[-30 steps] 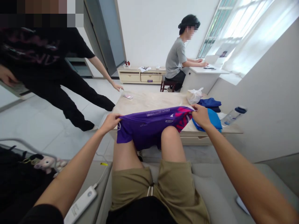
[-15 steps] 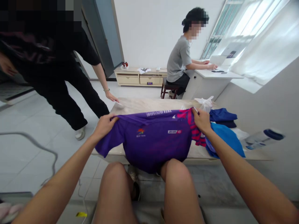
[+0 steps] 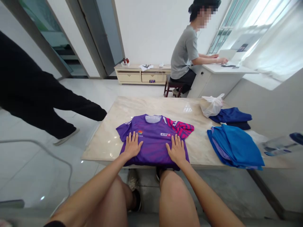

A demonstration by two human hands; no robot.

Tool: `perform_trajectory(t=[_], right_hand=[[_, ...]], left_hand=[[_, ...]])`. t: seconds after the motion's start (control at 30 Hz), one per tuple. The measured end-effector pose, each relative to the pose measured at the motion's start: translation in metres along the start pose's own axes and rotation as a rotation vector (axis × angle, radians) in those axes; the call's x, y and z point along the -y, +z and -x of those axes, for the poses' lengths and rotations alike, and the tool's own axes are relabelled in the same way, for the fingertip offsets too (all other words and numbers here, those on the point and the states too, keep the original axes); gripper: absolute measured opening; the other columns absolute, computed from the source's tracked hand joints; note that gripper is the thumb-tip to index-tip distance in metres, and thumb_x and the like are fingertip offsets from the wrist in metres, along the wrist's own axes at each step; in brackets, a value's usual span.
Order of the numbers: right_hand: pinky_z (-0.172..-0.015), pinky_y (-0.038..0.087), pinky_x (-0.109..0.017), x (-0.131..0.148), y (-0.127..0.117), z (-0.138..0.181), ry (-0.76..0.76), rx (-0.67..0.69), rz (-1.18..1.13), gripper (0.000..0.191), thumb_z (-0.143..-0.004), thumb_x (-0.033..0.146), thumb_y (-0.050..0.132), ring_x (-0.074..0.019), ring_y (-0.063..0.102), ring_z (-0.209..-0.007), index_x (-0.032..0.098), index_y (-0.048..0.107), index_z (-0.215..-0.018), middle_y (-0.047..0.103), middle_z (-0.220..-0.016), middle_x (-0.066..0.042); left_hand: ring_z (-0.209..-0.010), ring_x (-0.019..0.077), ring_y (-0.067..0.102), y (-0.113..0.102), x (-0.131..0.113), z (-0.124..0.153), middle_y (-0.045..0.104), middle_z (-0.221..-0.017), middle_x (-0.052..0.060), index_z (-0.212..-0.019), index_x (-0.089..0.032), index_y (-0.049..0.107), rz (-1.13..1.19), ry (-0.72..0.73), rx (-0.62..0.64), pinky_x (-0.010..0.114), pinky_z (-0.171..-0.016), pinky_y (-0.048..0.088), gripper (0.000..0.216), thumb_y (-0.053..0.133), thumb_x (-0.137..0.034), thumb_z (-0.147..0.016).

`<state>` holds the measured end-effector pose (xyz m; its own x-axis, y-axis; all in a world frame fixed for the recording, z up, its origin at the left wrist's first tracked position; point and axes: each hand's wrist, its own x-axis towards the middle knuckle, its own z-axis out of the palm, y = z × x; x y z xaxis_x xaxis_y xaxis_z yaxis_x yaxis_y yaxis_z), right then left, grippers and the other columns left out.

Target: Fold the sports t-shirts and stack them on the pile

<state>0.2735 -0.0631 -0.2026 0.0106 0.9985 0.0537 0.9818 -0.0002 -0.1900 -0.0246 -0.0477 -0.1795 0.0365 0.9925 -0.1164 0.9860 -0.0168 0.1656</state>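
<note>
A purple sports jersey (image 3: 153, 130) with pink striped sleeves lies flat and spread on a marble table top (image 3: 146, 108), its collar pointing away from me. My left hand (image 3: 132, 146) rests on the lower left of the jersey, palm down with fingers spread. My right hand (image 3: 176, 150) presses the lower right in the same way. Neither hand grips the cloth. To the right, a folded stack of bright blue cloth (image 3: 235, 146) lies near the table's front edge.
A folded navy garment (image 3: 230, 115) and a white plastic bag (image 3: 211, 106) sit at the table's far right. A water bottle (image 3: 278, 147) lies at the right edge. A person in black (image 3: 47, 94) stands left; another person (image 3: 184, 53) sits at a desk behind.
The jersey has gone from being held up by its edges above my knees to lying flat on the table. Both hands have let go and now rest on it.
</note>
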Motion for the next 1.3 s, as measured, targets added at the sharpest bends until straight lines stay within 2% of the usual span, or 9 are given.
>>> perform_trajectory(t=[0.2,0.53,0.67,0.77,0.87,0.97,1.1,1.2,1.3], right_hand=[[-0.138,0.016,-0.054,-0.01,0.002,-0.061,0.008,-0.016,0.016,0.08,-0.113,0.056,0.034,-0.0358,0.021,-0.172,0.005,0.036,-0.175,0.024,-0.183,-0.022],[-0.138,0.016,-0.055,-0.009,0.019,-0.224,0.031,-0.013,0.034,0.083,-0.113,0.061,0.027,-0.0351,0.019,-0.172,0.006,0.032,-0.176,0.022,-0.184,-0.021],[-0.138,0.017,-0.056,-0.011,0.016,-0.259,0.042,-0.004,0.013,0.082,-0.113,0.059,0.028,-0.0348,0.02,-0.172,0.007,0.033,-0.176,0.022,-0.184,-0.021],[-0.138,0.018,-0.057,-0.01,0.007,-0.248,0.042,-0.024,-0.01,0.077,-0.113,0.049,0.029,-0.035,0.021,-0.172,0.002,0.035,-0.174,0.025,-0.183,-0.023],[-0.139,0.018,-0.055,-0.015,-0.006,-0.188,-0.066,-0.126,-0.019,0.071,-0.113,0.04,0.028,-0.0334,0.024,-0.171,-0.001,0.038,-0.171,0.027,-0.182,-0.024],[-0.139,0.022,-0.052,-0.029,-0.014,-0.095,-0.201,-0.152,-0.024,0.067,-0.115,0.04,0.027,-0.0316,0.027,-0.17,0.006,0.046,-0.169,0.03,-0.182,-0.018],[-0.135,0.033,-0.052,-0.049,-0.018,0.009,-0.204,0.015,-0.037,0.066,-0.113,0.038,0.029,-0.0311,0.038,-0.167,0.006,0.051,-0.167,0.039,-0.178,-0.019],[-0.132,0.037,-0.054,-0.054,-0.037,0.048,-0.211,0.163,-0.033,0.065,-0.11,0.036,0.036,-0.0327,0.042,-0.164,0.004,0.054,-0.163,0.044,-0.174,-0.023],[-0.126,0.045,-0.048,-0.051,-0.076,0.068,-0.19,0.254,-0.059,0.056,-0.11,0.034,0.039,-0.0336,0.06,-0.15,0.006,0.069,-0.148,0.065,-0.155,-0.025]], left_hand=[[-0.172,0.0496,0.011,-0.006,-0.004,-0.054,0.025,-0.186,0.011,-0.176,-0.014,0.036,-0.036,-0.04,-0.139,0.066,-0.139,0.014,0.078,0.035,-0.057,-0.112],[-0.172,0.0461,0.017,-0.008,0.008,-0.225,0.033,-0.184,0.009,-0.174,-0.019,0.043,0.045,-0.027,-0.231,0.066,-0.139,0.016,0.073,0.036,-0.056,-0.111],[-0.171,0.0431,0.022,-0.014,0.011,-0.252,0.038,-0.181,0.014,-0.17,-0.015,0.048,0.131,-0.018,-0.299,0.066,-0.139,0.019,0.069,0.036,-0.052,-0.112],[-0.169,0.0384,0.03,-0.017,0.012,-0.232,0.041,-0.178,0.021,-0.166,-0.01,0.048,0.166,0.009,-0.427,0.063,-0.139,0.022,0.065,0.038,-0.044,-0.112],[-0.163,0.0333,0.044,-0.015,0.021,-0.172,0.05,-0.17,0.023,-0.164,-0.008,0.047,0.148,0.14,-0.454,0.056,-0.137,0.034,0.061,0.04,-0.035,-0.11],[-0.16,0.0314,0.049,-0.011,0.038,-0.092,0.055,-0.167,0.023,-0.162,-0.007,0.05,0.096,0.259,-0.336,0.05,-0.134,0.041,0.06,0.041,-0.034,-0.109],[-0.164,0.0314,0.044,-0.025,0.048,-0.006,0.05,-0.171,0.023,-0.158,-0.005,0.056,0.013,0.215,-0.062,0.048,-0.135,0.039,0.06,0.044,-0.033,-0.106],[-0.155,0.0318,0.057,-0.054,0.037,0.034,0.062,-0.16,0.024,-0.147,-0.007,0.066,-0.006,0.124,0.113,0.045,-0.126,0.048,0.054,0.047,-0.029,-0.102],[-0.125,0.0339,0.077,-0.082,0.02,0.072,0.082,-0.127,0.021,-0.125,-0.015,0.078,-0.001,0.082,0.151,0.044,-0.107,0.059,0.042,0.049,-0.036,-0.104]])
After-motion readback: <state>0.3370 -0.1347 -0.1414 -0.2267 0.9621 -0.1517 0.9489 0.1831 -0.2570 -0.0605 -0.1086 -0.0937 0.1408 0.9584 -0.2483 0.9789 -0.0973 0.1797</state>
